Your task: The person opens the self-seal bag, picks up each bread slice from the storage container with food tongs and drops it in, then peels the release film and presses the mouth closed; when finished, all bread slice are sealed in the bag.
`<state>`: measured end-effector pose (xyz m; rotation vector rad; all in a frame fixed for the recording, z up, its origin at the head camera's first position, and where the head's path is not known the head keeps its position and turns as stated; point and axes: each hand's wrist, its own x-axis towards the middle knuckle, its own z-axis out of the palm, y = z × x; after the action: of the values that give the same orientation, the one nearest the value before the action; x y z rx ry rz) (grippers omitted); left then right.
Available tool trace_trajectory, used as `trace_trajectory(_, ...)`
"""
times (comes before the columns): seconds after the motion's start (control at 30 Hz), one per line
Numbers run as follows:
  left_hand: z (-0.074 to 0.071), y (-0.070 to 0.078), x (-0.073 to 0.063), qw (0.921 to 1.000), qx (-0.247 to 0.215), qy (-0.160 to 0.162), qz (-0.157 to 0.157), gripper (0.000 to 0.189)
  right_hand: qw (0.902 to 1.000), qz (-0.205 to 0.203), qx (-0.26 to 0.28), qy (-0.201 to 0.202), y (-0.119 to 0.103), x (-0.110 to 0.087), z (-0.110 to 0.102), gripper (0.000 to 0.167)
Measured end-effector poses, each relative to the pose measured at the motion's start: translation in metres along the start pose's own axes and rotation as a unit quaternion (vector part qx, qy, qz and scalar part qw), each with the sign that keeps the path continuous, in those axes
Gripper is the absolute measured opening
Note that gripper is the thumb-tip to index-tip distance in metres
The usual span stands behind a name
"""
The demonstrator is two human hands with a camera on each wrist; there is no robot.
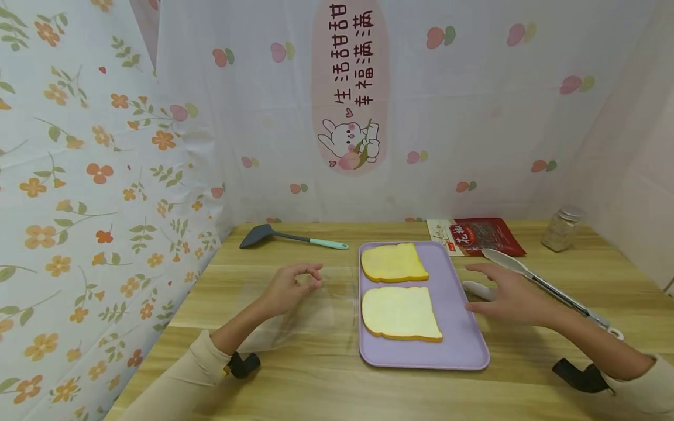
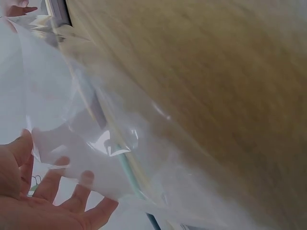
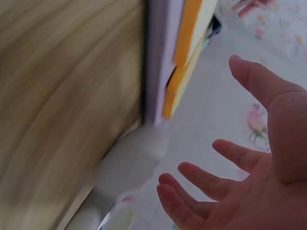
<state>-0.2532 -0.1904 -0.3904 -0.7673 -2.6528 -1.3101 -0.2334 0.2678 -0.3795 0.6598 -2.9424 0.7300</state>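
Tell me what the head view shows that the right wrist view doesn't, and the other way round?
Only the head view shows the glass jar and the Chinese writing on the backdrop.

Only the right wrist view shows the palm side of the right hand, its fingers spread apart.

Both share that hand, the wooden table, the purple tray and two bread slices, seen edge-on from the wrist.
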Motion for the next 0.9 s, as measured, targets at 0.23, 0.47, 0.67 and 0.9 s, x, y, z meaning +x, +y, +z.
trace_trajectory(0.23, 0.002, -0.001, 0.001, 0.9999, -0.005, -0.01, -0.004, 0.005, 0.9962, 0.024, -0.075, 0.038, 0.044, -0.016, -0.013, 0.094)
trace_trajectory(0.47, 0.002, -0.002, 0.001, 0.9999, -0.01, -0.005, -0.008, 0.005, 0.9938, 0.06, -0.087, 0.032, 0.077, -0.023, -0.021, 0.097)
trace_trajectory(0.67, 0.002, -0.003, 0.0, 0.9998, -0.015, -0.005, -0.008, 0.005, 0.9955, 0.055, -0.077, -0.006, 0.093, -0.024, -0.021, 0.097)
trace_trajectory(0.9, 0.003, -0.005, -0.001, 0.9998, -0.021, 0.003, -0.002, 0.005, 0.998, 0.049, -0.031, -0.025, 0.103, -0.023, -0.02, 0.099)
